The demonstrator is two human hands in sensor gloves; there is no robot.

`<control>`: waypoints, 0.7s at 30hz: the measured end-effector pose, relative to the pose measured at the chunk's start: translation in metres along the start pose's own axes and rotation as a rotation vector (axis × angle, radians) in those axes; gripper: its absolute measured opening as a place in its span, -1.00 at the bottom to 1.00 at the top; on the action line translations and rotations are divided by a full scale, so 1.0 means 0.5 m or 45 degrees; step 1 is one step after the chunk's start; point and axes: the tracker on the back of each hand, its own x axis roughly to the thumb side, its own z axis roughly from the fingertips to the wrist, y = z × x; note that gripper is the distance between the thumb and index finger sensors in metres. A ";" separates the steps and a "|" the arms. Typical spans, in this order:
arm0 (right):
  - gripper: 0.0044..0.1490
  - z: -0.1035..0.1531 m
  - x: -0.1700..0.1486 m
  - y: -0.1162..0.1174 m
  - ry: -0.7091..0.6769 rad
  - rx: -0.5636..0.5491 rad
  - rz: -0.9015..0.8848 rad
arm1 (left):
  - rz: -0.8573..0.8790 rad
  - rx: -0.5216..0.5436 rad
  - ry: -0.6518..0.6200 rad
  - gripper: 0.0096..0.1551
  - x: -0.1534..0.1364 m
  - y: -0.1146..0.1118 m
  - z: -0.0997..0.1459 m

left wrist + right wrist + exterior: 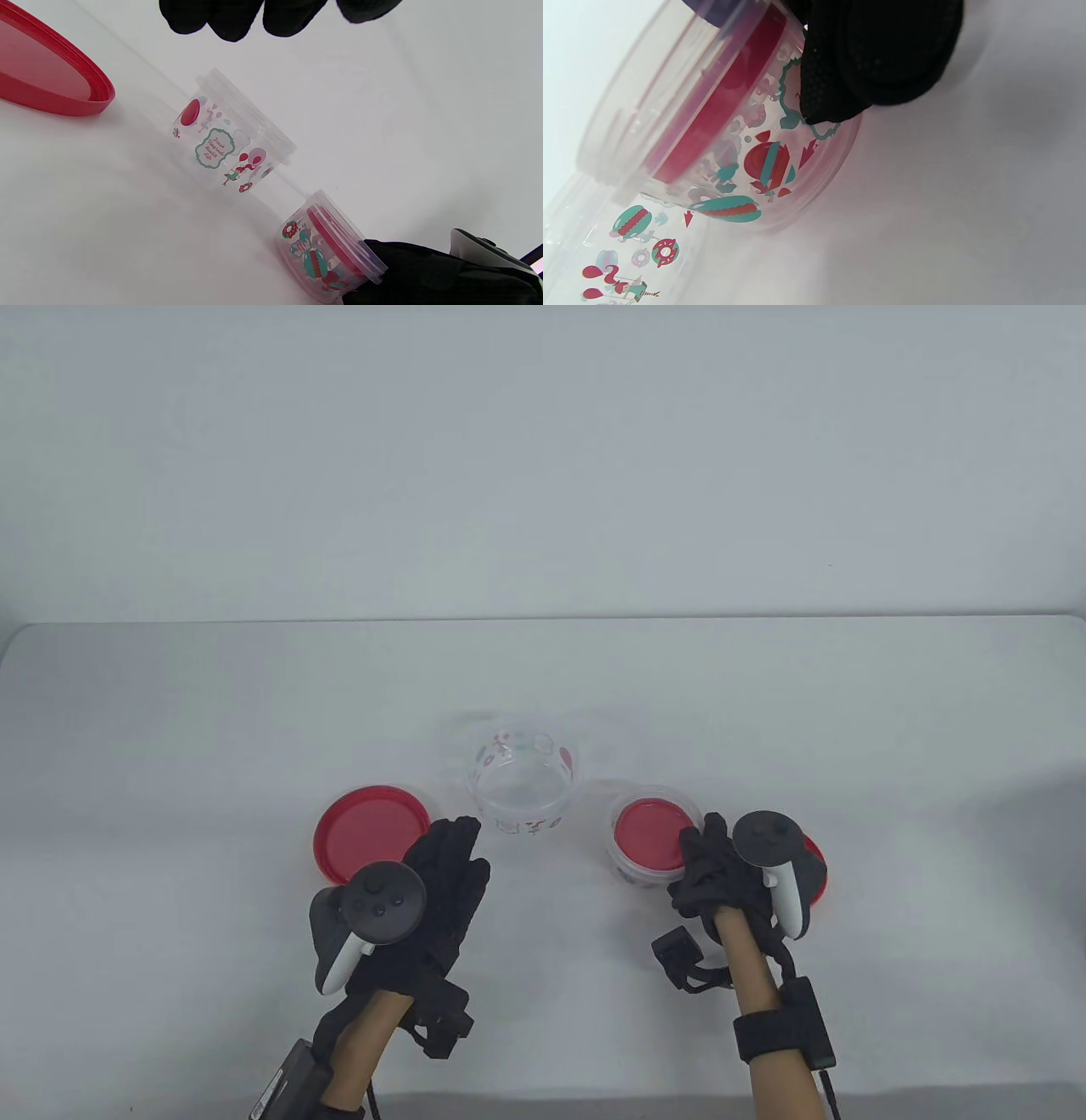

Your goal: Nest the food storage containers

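A large clear printed container (524,789) stands open at the table's middle; it also shows in the left wrist view (231,135) and at the lower left of the right wrist view (606,237). A smaller clear printed container (649,848) stands to its right with a red lid sunk just below its rim (335,241). My right hand (700,840) grips this small container's near wall, and its fingers (874,55) press on the side. My left hand (458,836) is open and flat, empty, just near-left of the large container, not touching it.
A large red lid (372,831) lies flat left of the large container, partly under my left hand. Another red lid (816,869) lies partly hidden under my right hand. The white table's far edge meets a white wall.
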 end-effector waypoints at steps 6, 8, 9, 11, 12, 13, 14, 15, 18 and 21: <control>-0.25 0.008 0.011 0.002 -0.070 -0.016 -0.069 | 0.028 0.003 0.002 -0.20 -0.006 -0.006 0.001; -0.26 0.019 0.021 -0.003 -0.122 -0.040 -0.057 | 0.103 0.011 0.002 -0.19 -0.012 -0.006 0.000; -0.26 0.026 0.028 -0.006 -0.148 -0.052 -0.062 | 0.140 0.005 0.004 -0.19 -0.015 -0.006 0.000; -0.26 0.039 0.044 -0.012 -0.205 -0.067 -0.090 | 0.183 -0.003 -0.001 -0.18 -0.018 -0.006 -0.001; -0.26 0.047 0.054 -0.013 -0.238 -0.062 -0.107 | 0.198 -0.006 -0.005 -0.17 -0.019 -0.005 -0.001; -0.26 0.054 0.063 -0.013 -0.269 -0.049 -0.124 | 0.220 -0.007 -0.012 -0.17 -0.020 -0.006 -0.001; -0.26 0.064 0.075 -0.011 -0.309 -0.024 -0.152 | 0.273 -0.002 -0.023 -0.16 -0.022 -0.006 -0.001; -0.26 0.071 0.082 -0.008 -0.335 -0.004 -0.173 | 0.321 0.003 -0.031 -0.15 -0.024 -0.007 -0.001; -0.26 0.098 0.109 0.012 -0.429 0.112 -0.270 | 0.636 0.040 -0.049 -0.14 -0.039 -0.013 -0.002; -0.26 0.121 0.133 0.037 -0.524 0.244 -0.376 | 0.987 0.006 -0.032 -0.12 -0.062 -0.025 -0.008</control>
